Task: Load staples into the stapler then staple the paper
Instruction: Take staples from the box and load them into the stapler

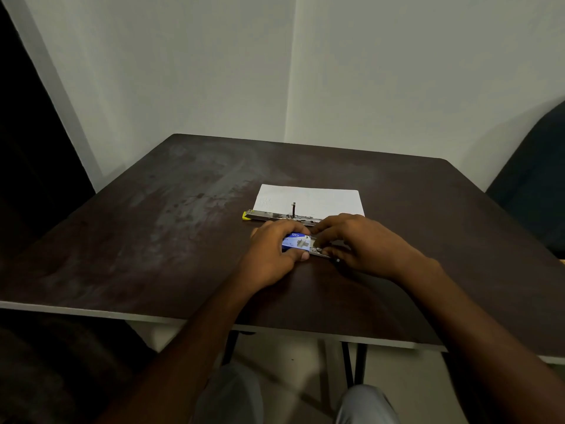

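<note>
A small blue staple box (295,242) rests on the dark table (159,228), gripped by my left hand (272,255) from its left end. My right hand (360,243) has its fingertips on the box's inner tray (318,249), which sticks out to the right with grey staples in it. Just behind both hands lies the stapler (275,215), swung open flat, silver with a yellow end at the left. Behind the stapler lies a white sheet of paper (315,198).
Pale walls meet in a corner behind the table. A dark chair back (532,179) stands at the right edge. The table's near edge (214,324) runs above my knees.
</note>
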